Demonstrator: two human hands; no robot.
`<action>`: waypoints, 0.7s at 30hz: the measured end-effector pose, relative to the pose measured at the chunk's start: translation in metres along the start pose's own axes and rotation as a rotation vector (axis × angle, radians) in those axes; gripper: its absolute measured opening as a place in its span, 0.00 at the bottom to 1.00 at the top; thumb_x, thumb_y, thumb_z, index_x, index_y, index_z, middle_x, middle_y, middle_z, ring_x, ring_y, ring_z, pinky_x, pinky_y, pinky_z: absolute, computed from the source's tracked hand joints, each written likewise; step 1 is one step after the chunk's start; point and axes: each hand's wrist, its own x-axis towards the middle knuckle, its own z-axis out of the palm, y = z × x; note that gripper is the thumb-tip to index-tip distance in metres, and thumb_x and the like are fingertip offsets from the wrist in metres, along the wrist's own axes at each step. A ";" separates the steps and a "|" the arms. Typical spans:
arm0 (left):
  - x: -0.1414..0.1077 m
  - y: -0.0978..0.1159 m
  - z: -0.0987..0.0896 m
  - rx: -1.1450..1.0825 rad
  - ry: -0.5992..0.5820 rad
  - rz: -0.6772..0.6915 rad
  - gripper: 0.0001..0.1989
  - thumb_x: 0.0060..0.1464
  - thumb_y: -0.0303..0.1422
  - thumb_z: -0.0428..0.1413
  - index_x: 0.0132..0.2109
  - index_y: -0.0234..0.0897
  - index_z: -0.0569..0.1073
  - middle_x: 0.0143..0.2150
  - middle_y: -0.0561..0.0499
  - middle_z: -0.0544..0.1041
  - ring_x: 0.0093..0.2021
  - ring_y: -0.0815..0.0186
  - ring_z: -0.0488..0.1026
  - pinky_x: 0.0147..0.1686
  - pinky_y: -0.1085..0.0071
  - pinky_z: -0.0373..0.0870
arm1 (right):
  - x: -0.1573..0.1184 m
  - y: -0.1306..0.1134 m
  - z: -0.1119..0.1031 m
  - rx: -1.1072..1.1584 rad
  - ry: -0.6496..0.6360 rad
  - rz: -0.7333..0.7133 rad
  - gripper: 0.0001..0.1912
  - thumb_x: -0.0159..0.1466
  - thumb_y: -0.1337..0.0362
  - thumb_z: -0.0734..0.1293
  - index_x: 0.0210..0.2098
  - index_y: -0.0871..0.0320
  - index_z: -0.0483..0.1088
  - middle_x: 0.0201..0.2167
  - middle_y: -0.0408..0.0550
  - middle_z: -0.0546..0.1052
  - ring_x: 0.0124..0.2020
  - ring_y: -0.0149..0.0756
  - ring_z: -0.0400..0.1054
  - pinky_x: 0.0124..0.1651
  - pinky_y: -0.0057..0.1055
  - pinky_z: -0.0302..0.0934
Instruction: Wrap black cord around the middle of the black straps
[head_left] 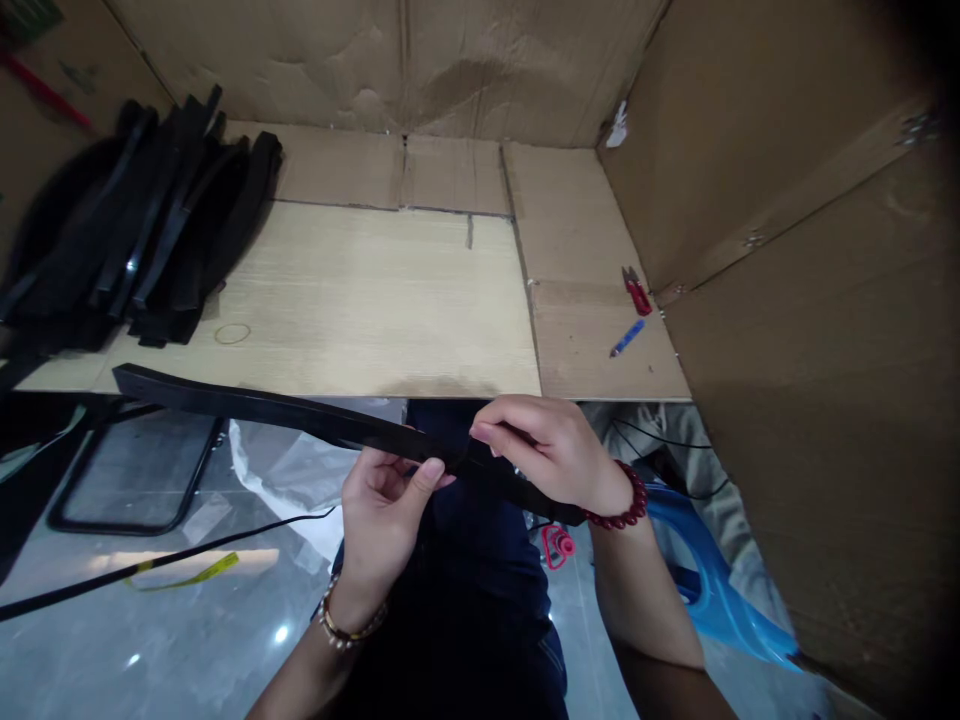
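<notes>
A long, slightly curved black strip (277, 410) slants across my lap in front of the table's near edge. My left hand (390, 505) grips it near its middle, thumb on top and fingers underneath. Close by, my right hand (551, 450) is closed over the right part of the strip, thumb and forefinger pinched at its upper edge. A thin dark bit seems to stand up at those fingertips, too small to make out. The strip's right end comes out under my right wrist.
Many similar black strips (172, 220) are heaped at the table's left. Red-handled snips (637, 292) and a blue pen (627, 338) lie at the right. A rubber band (232, 333) rests near the heap. Cardboard walls (810, 330) enclose the table; a blue plastic stool (705, 590) stands below.
</notes>
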 end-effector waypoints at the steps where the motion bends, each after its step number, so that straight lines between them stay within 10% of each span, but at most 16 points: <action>1: 0.000 0.000 -0.001 0.002 0.002 0.001 0.11 0.47 0.30 0.67 0.39 0.38 0.77 0.31 0.55 0.81 0.32 0.69 0.80 0.30 0.77 0.81 | 0.001 0.000 0.000 0.017 -0.011 0.002 0.11 0.70 0.65 0.61 0.32 0.59 0.71 0.24 0.41 0.75 0.23 0.24 0.66 0.28 0.22 0.58; 21: 0.005 0.006 0.001 -0.058 -0.039 -0.079 0.11 0.44 0.26 0.68 0.36 0.37 0.78 0.32 0.54 0.81 0.31 0.71 0.79 0.30 0.77 0.81 | 0.001 0.005 0.001 0.294 -0.113 0.215 0.09 0.67 0.65 0.64 0.33 0.61 0.73 0.23 0.39 0.74 0.23 0.23 0.65 0.28 0.21 0.57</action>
